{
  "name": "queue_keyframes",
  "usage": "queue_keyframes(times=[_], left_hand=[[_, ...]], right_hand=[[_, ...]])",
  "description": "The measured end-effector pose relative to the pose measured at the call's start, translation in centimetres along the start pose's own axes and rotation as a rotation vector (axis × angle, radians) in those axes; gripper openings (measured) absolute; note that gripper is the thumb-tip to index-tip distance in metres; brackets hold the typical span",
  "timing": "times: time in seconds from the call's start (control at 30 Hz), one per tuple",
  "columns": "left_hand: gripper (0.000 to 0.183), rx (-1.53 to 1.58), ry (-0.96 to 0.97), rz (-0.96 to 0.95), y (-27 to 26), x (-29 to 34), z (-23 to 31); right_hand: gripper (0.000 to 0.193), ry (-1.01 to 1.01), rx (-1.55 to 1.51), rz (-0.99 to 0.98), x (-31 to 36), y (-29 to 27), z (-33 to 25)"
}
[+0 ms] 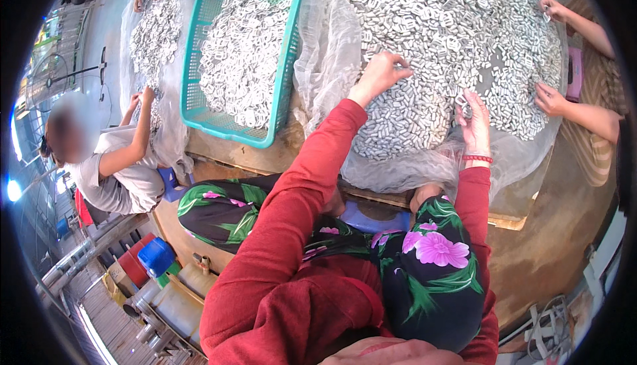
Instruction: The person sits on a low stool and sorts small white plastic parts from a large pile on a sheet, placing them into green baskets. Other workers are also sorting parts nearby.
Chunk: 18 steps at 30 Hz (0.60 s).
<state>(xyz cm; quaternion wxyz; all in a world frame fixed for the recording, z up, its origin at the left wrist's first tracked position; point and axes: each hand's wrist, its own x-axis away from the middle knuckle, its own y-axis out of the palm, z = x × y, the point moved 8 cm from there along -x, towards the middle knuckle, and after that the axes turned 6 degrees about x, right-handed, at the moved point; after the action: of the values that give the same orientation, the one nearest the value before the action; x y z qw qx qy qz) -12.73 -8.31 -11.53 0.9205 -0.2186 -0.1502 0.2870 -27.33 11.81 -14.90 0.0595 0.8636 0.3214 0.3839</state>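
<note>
"Where's the pale buckle (460, 101)?"
"Pinched in my right hand (475, 121), long axis unclear, just right of the near metal pieces (406, 121)."
"And your left hand (381, 78)?"
"Farther, left of the buckle, over those pieces; I can't tell whether its fingers hold any."

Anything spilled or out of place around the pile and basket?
No clear spill or damage stands out. Only the translucent mesh sheet looks untidy, bunched between the teal basket and pile of grey pieces.
</note>
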Motion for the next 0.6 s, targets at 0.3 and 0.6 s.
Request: queue_keyframes(times=[0.3, 0.6], left_hand=[[0.024, 0.236, 0.059, 0.024, -0.6, -0.3, 0.5], [0.019, 1.411, -0.037, -0.070, -5.7, 1.1, 3.2]], right_hand=[[0.025, -0.057, 0.005, -0.078, 2.2, 0.9, -4.2], [0.037, -0.429, 1.551, 0.184, -4.4, 2.4, -1.2]])
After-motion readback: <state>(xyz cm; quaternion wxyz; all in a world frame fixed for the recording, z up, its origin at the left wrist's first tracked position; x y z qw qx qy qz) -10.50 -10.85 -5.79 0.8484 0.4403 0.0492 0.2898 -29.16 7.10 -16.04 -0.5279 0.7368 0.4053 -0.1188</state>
